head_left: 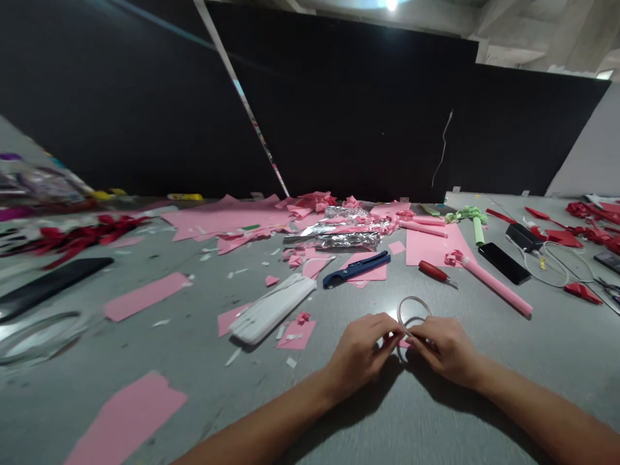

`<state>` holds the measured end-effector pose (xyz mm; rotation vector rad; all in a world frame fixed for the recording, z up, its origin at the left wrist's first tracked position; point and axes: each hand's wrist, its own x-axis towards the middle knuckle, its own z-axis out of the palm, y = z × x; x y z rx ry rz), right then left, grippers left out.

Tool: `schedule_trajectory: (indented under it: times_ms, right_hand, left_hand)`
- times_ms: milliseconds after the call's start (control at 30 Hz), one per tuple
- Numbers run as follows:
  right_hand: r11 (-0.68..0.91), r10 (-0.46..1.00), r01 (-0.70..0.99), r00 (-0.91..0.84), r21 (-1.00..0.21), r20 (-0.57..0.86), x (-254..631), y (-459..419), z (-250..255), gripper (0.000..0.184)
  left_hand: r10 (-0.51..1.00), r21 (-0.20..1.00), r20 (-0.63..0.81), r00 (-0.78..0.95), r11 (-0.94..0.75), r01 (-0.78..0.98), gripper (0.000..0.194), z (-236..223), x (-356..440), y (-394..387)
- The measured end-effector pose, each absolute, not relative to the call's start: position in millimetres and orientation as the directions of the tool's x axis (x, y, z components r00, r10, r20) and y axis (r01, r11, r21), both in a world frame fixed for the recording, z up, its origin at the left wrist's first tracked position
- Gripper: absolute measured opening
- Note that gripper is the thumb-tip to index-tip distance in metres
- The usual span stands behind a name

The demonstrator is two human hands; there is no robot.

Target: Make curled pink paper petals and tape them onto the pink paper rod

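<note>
A thin, pale ring-shaped loop (414,298) stands upright above the grey table, pinched low down between the fingertips of both hands. My left hand (363,347) is closed on its left side. My right hand (449,349) grips it from the right, and the two sets of fingertips nearly meet. A scrap of pink paper (405,343) shows just below the fingers. Whether the loop is wire or plastic strip I cannot tell. Beyond the hands lie a red-handled tool (433,270) and a blue-handled cutter (356,269).
Left of my hands lies a white folded bundle (274,309). Pink rolled tubes (496,284), a black phone (504,263) and a black adapter with cable (524,237) are to the right. Crumpled silver foil (351,240) and pink sheets (232,214) cover the back. A black panel (349,103) stands behind.
</note>
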<state>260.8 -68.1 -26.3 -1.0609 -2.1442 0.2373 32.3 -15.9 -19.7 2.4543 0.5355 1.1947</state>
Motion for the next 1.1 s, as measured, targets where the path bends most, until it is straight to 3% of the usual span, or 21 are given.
schedule_trajectory:
  times_ms: [100, 200, 533, 633, 800, 1100]
  right_hand:
    - [0.636, 0.756, 0.612, -0.368, -0.471, 0.541, 261, -69, -24, 0.037]
    - [0.631, 0.761, 0.595, -0.35, -0.498, 0.546, 261, -70, -21, 0.031]
    - [0.634, 0.755, 0.562, -0.299, -0.531, 0.584, 260, -69, -19, 0.032]
    - [0.651, 0.74, 0.566, -0.328, -0.505, 0.587, 261, -68, -21, 0.029]
    - [0.659, 0.734, 0.581, -0.357, -0.477, 0.578, 261, -69, -24, 0.024]
    - [0.615, 0.753, 0.638, -0.301, -0.463, 0.585, 252, -70, -32, 0.018]
  left_hand:
    - [0.61, 0.632, 0.568, 0.553, -0.753, 0.182, 0.01, -16, 32, -18]
    - [0.659, 0.705, 0.525, 0.539, -0.691, 0.16, 0.011, -14, 32, -19]
    - [0.594, 0.675, 0.624, 0.507, -0.737, 0.032, 0.011, -14, 34, -25]
    - [0.628, 0.729, 0.587, 0.511, -0.684, 0.003, 0.007, -18, 33, -25]
    - [0.707, 0.848, 0.488, 0.513, -0.523, -0.086, 0.043, -25, 35, -20]
    - [0.728, 0.795, 0.494, 0.475, -0.6, 0.092, 0.013, -21, 35, -20]
